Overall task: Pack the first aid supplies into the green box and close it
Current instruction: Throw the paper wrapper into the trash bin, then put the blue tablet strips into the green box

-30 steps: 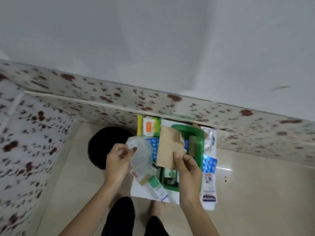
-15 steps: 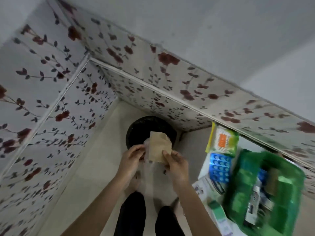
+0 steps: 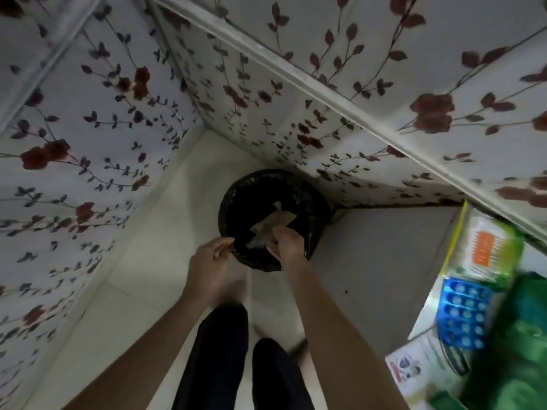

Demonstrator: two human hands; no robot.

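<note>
The green box point(image 3: 524, 344) is a blur at the right edge, open, on a white board on the floor. Beside it lie a blue blister pack point(image 3: 463, 316), a green-and-white carton with an orange label point(image 3: 485, 253) and a white printed packet point(image 3: 414, 372). Both my hands are away from them, over a black waste bin point(image 3: 313, 202). A brown paper wrapper point(image 3: 273, 221) and a scrap of clear plastic point(image 3: 256, 241) are inside the bin mouth. My right hand point(image 3: 288, 245) touches the wrapper's lower edge; its grip is unclear. My left hand point(image 3: 208, 258) hovers at the bin's near rim, fingers loosely apart, holding nothing.
The bin stands in a floor corner between two walls with a red floral pattern point(image 3: 88, 137). My dark-trousered legs point(image 3: 222, 359) are below my forearms. Pale floor tiles point(image 3: 384, 261) separate the bin from the supplies.
My view has swung left from the supplies to the bin. Both hands dropped lower, and the brown wrapper and plastic went from held above the bin to inside its mouth.
</note>
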